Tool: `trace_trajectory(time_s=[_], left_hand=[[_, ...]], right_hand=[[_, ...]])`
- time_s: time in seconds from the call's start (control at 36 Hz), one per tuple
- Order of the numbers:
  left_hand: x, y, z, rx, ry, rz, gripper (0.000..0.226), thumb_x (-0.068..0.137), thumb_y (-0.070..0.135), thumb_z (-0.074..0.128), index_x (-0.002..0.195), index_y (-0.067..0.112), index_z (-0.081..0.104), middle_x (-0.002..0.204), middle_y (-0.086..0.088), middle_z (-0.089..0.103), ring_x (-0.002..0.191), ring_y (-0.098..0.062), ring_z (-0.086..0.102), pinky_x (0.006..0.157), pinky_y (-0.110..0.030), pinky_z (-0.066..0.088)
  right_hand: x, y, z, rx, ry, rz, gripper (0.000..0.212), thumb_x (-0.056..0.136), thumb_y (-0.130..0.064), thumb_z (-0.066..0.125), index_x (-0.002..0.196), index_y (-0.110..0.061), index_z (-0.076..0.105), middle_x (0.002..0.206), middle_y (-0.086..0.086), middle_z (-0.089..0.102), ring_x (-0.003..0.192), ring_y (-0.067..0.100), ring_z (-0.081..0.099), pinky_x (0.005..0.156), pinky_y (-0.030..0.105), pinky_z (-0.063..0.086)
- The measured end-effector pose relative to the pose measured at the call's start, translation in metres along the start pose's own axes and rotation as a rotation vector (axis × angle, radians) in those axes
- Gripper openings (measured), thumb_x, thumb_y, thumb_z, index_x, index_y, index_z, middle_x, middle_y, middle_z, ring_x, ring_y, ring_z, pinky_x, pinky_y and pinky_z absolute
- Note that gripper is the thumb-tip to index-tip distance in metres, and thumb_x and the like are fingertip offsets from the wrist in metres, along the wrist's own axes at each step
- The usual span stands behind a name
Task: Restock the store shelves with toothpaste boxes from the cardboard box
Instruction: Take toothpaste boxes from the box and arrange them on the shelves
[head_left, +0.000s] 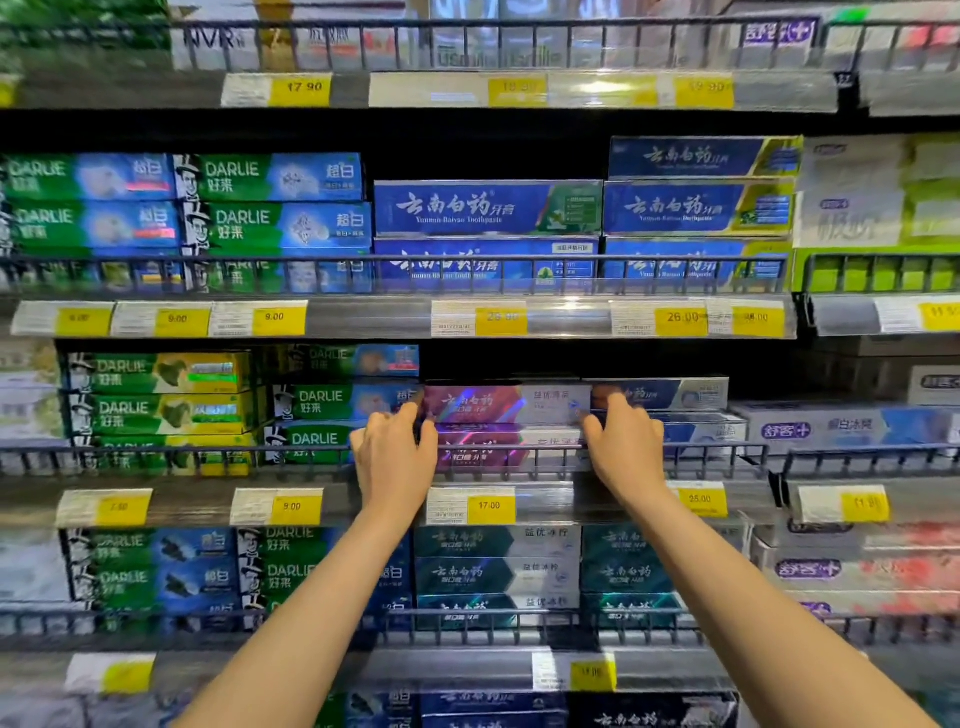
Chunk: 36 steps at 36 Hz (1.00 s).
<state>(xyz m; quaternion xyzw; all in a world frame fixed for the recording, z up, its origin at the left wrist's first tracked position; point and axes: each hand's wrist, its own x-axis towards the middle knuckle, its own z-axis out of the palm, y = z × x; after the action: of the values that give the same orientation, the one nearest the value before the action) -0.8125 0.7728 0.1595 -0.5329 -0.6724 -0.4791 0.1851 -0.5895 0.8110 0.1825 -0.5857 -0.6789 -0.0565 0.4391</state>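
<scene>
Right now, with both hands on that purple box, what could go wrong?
1. The left hand and right hand grip the ends of the top purple toothpaste box. It rests on another purple box, so a hard push might shove that one crooked.
2. The fingers reach over the wire rail; lifting the box out too low could snag it there.
3. The green Darlie boxes sit tight beside it and might get nudged.
</scene>
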Motion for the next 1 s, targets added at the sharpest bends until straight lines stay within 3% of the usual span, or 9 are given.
trace_trajectory(time_s=[0.14,0.28,0.47,0.61,0.72,0.86,1.0], left_hand=[[0.0,0.001,0.002,0.024,0.005,0.055,0.023,0.095,0.023,0.047,0.091,0.007,0.063,0.093,-0.013,0.063,0.097,-0.031,0.05,0.083,-0.04,0.031],[-0.001,0.0,-0.001,0.067,-0.032,0.076,0.029,0.096,0.027,0.044,0.103,0.007,0.064,0.111,-0.011,0.061,0.106,-0.029,0.048,0.088,-0.041,0.032],[-0.005,-0.005,-0.003,-0.078,0.01,0.097,0.037,0.094,0.031,0.049,0.121,0.006,0.052,0.118,-0.011,0.055,0.115,-0.028,0.042,0.093,-0.042,0.032],[-0.017,0.009,-0.007,-0.176,0.089,0.366,0.039,0.088,0.036,0.04,0.115,0.014,0.057,0.112,-0.003,0.059,0.106,-0.016,0.044,0.087,-0.03,0.028],[-0.039,0.039,-0.002,-0.256,0.075,0.535,0.029,0.085,0.027,0.047,0.106,0.013,0.061,0.099,-0.001,0.062,0.094,-0.014,0.047,0.08,-0.028,0.028],[-0.098,0.086,0.024,-0.348,-0.165,0.629,0.03,0.089,0.03,0.044,0.11,0.014,0.059,0.098,0.001,0.061,0.09,-0.016,0.052,0.077,-0.025,0.032],[-0.168,0.117,0.051,-0.499,-0.712,0.448,0.031,0.092,0.027,0.054,0.12,0.013,0.053,0.103,-0.003,0.06,0.091,-0.021,0.056,0.081,-0.038,0.047]], right_hand=[[-0.002,0.0,0.004,-0.07,0.009,-0.012,0.031,0.096,-0.024,0.041,0.115,-0.006,0.057,0.11,0.02,0.062,0.107,0.035,0.049,0.086,0.04,0.033],[-0.003,-0.003,0.007,-0.191,-0.016,-0.027,0.037,0.097,-0.024,0.032,0.114,-0.007,0.061,0.122,0.013,0.058,0.109,0.033,0.046,0.087,0.04,0.035],[-0.006,-0.003,0.004,-0.092,0.01,-0.003,0.036,0.098,-0.027,0.034,0.115,-0.006,0.058,0.123,0.016,0.055,0.112,0.034,0.043,0.089,0.043,0.033],[-0.021,0.011,-0.01,0.073,0.098,-0.099,0.035,0.096,-0.024,0.045,0.128,-0.011,0.052,0.13,0.009,0.051,0.121,0.03,0.04,0.093,0.041,0.028],[-0.047,0.032,-0.029,0.069,0.124,-0.189,0.034,0.092,-0.027,0.044,0.119,-0.012,0.057,0.121,0.007,0.056,0.114,0.029,0.046,0.088,0.037,0.027],[-0.1,0.08,-0.056,-0.034,0.027,-0.146,0.037,0.087,-0.03,0.038,0.115,-0.014,0.057,0.113,0.005,0.056,0.107,0.025,0.048,0.084,0.034,0.026],[-0.155,0.139,-0.086,-0.07,-0.196,-0.038,0.026,0.092,-0.019,0.05,0.115,-0.01,0.058,0.112,0.009,0.06,0.105,0.028,0.054,0.088,0.043,0.043]])
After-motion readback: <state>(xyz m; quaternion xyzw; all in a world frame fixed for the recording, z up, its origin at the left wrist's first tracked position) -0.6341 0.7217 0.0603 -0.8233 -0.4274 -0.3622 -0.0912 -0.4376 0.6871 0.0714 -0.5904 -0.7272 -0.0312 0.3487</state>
